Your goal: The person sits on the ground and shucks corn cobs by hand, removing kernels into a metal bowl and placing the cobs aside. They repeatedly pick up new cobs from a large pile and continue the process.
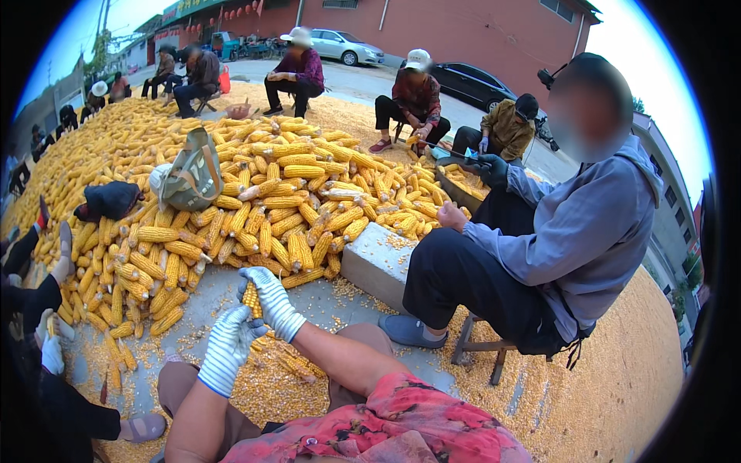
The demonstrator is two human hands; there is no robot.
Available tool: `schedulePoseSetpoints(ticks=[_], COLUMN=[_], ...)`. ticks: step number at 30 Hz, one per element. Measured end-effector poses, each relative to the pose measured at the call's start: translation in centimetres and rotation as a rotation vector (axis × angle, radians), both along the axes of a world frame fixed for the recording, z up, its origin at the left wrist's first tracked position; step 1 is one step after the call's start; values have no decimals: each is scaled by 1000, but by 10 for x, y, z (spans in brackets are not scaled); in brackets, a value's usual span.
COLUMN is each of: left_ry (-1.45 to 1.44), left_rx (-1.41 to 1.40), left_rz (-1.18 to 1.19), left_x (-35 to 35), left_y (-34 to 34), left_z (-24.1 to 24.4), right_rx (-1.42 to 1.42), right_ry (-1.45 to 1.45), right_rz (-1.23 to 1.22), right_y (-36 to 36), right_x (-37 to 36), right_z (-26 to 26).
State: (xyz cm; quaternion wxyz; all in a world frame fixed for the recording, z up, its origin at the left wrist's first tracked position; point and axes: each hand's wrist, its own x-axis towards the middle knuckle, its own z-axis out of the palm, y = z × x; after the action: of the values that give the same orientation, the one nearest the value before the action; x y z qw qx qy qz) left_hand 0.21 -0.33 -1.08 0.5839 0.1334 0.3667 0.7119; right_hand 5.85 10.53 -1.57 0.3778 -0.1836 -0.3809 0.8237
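In front of me, both my hands wear white-and-blue striped gloves with grey palms. My right hand grips the upper part of a yellow corn cob. Around its lower end close the fingers of my left hand, partly hiding it. The cob stands nearly upright between the two gloves. Below them, between my knees, several cobs lie on loose corn kernels. Just beyond my hands rises a large heap of husked corn cobs.
A concrete block sits at the heap's right edge. Close on my right, a person in a grey jacket sits on a low stool. A canvas bag and dark cloth rest on the heap. Another person's gloved hand is at left.
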Motion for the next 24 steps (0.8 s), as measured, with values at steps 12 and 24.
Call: schedulePoseSetpoints(ticks=[12,24], left_ry=[208,-120], left_rx=[-59,67], left_rz=[-48,-134], left_x=[-3,-19], left_y=[40,40], left_z=[31,11], right_rx=[209,45], right_ry=[-8,-64], right_rz=[-48,20], right_y=[21,38], right_x=[4,-2], right_z=[39,32])
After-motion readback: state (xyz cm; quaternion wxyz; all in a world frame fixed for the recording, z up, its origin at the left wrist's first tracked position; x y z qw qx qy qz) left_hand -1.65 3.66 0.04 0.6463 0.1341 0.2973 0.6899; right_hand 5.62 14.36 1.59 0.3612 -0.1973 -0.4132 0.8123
